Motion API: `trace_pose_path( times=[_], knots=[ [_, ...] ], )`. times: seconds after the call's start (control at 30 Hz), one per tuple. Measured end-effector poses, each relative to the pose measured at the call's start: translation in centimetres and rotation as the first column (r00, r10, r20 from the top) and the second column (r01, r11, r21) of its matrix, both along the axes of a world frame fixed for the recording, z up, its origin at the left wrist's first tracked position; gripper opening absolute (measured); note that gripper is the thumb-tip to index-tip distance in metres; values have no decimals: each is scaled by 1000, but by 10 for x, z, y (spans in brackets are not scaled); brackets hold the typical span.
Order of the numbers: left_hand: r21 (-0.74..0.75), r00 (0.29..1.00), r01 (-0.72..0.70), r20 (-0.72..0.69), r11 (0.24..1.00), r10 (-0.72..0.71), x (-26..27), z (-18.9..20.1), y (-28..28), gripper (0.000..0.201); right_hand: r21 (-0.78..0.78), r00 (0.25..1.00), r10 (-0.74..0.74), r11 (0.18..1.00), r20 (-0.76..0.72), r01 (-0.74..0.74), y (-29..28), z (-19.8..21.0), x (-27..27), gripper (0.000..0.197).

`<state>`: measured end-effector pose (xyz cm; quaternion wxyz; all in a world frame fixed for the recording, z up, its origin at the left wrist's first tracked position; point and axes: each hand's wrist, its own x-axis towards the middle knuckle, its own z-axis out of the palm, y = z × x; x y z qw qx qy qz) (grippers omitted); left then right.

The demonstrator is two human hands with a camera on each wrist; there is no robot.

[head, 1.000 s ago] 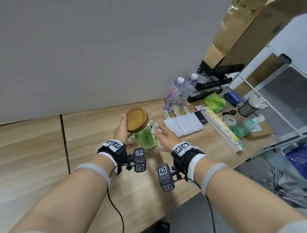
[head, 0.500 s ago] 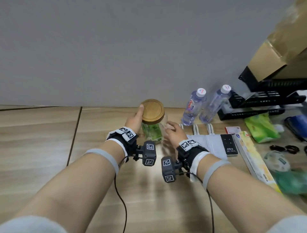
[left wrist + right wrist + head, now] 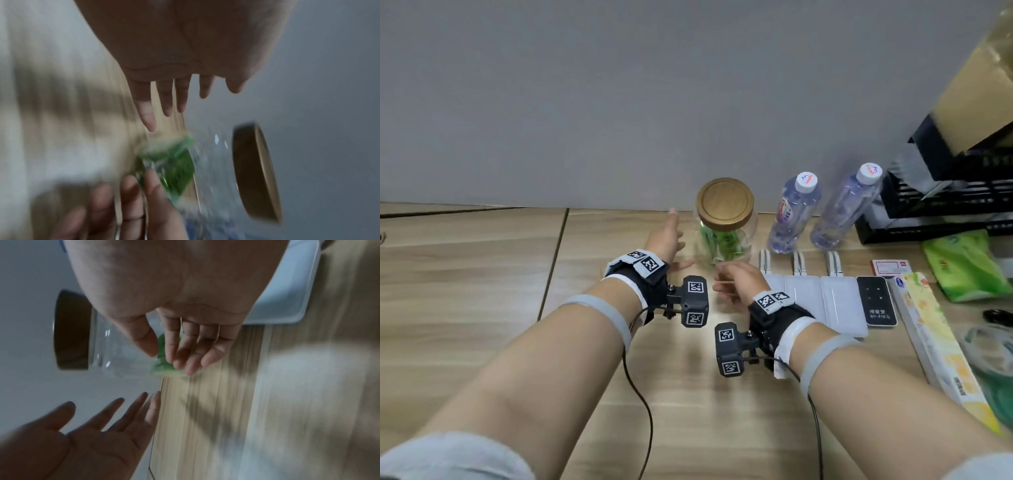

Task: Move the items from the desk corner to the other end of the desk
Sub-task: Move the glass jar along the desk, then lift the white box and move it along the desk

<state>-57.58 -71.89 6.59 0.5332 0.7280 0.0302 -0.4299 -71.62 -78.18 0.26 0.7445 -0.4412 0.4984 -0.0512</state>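
Observation:
A clear glass jar (image 3: 726,240) with a round wooden lid and green packets inside stands upright on the wooden desk (image 3: 482,291), close to the grey wall. My left hand (image 3: 677,240) is just left of the jar with its fingers spread straight, apart from the glass. My right hand (image 3: 726,277) hovers in front of the jar with relaxed fingers and holds nothing. In the left wrist view the jar (image 3: 216,162) lies beyond the outstretched left fingers (image 3: 164,104). The right wrist view shows the jar (image 3: 102,345) behind the loose right fingers (image 3: 185,350).
Two water bottles (image 3: 792,212) stand right of the jar by the wall. In front of them lie white flat devices (image 3: 825,301), a black remote (image 3: 876,305), a long yellow box (image 3: 935,335) and a green packet (image 3: 962,263). A black rack (image 3: 945,202) and cardboard box (image 3: 979,85) fill the right corner.
Both hands held the jar in the air, then lowered it to the desk by the wall. Now both have let go and drawn slightly away.

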Motion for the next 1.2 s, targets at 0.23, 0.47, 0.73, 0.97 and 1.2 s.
trace_pose_path(
  times=[0.23,0.47,0.73,0.97,1.2],
  knots=[
    [44,993,-116,1,992,116,50,10,141,40,-3,991,113,994,74,-113,92,25,66,4],
    [-73,967,-252,15,965,254,103,37,331,33,-172,940,332,933,81,-315,244,75,143,16],
    [-164,874,-466,65,869,481,173,74,573,24,-235,858,497,856,126,-461,448,121,242,10],
    [-165,763,-627,70,762,643,211,78,700,22,-287,767,632,760,112,-584,563,129,301,20],
    [-166,752,-637,81,753,654,259,75,755,23,-259,733,669,734,123,-627,621,122,379,25]
  ],
)
